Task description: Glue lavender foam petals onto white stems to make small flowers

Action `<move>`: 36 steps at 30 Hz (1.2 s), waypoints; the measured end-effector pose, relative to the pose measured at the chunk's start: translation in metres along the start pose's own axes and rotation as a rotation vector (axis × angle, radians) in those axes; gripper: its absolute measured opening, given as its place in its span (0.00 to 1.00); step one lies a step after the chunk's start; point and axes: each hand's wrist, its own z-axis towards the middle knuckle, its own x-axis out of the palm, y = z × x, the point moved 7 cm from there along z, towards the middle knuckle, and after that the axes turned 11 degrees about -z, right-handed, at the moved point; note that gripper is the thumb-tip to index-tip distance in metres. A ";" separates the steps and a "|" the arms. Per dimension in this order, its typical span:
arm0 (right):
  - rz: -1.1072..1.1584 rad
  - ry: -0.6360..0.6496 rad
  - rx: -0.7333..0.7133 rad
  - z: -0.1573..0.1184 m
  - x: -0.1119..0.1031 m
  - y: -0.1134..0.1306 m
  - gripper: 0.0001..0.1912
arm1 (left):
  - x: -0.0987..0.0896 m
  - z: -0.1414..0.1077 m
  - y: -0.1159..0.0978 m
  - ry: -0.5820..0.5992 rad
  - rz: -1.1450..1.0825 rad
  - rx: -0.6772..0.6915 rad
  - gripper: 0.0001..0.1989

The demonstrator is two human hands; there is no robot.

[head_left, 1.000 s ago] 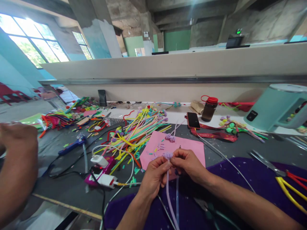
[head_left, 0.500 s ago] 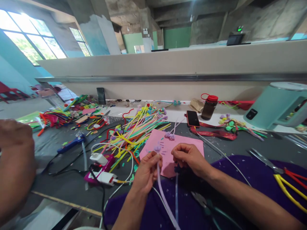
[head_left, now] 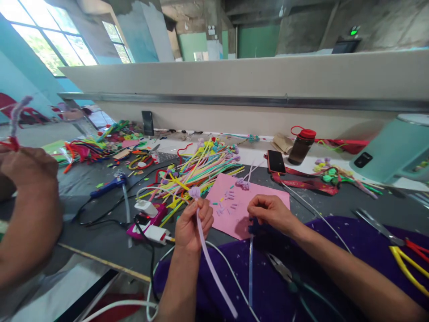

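Note:
My left hand [head_left: 194, 223] is closed around a lilac pipe-cleaner flower stem [head_left: 214, 279], its small curled lilac head [head_left: 194, 192] above the fingers and the long stem hanging toward me. My right hand [head_left: 270, 214] has thumb and forefinger pinched together above the edge of a pink sheet [head_left: 217, 185]; whatever they hold is too small or hidden. Just below it is a dark object, perhaps a glue gun [head_left: 255, 227], with a clear glue stick [head_left: 250, 273] extending toward me. Short lilac cut pieces [head_left: 230, 195] and a lilac pipe-cleaner piece [head_left: 244, 183] lie on the sheet.
Pliers [head_left: 281, 268] and yellow-and-red-handled cutters [head_left: 398, 241] lie on purple cloth [head_left: 321, 250]. A power strip [head_left: 147, 223] with cables, a blue glue gun [head_left: 109, 187] and a pipe-cleaner heap [head_left: 197, 172] are leftward. A co-worker's hand [head_left: 30, 167] is far left; a bottle [head_left: 301, 147] stands behind.
My left hand has moved left and up with the lilac flower stem, away from the sheet, uncovering more cut pieces. My right hand stays pinched in place. The co-worker's hand now shows a fuzzy piece.

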 end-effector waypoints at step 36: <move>-0.275 0.067 -0.026 0.031 0.029 -0.002 0.05 | -0.027 0.005 0.023 -0.249 0.269 -0.140 0.08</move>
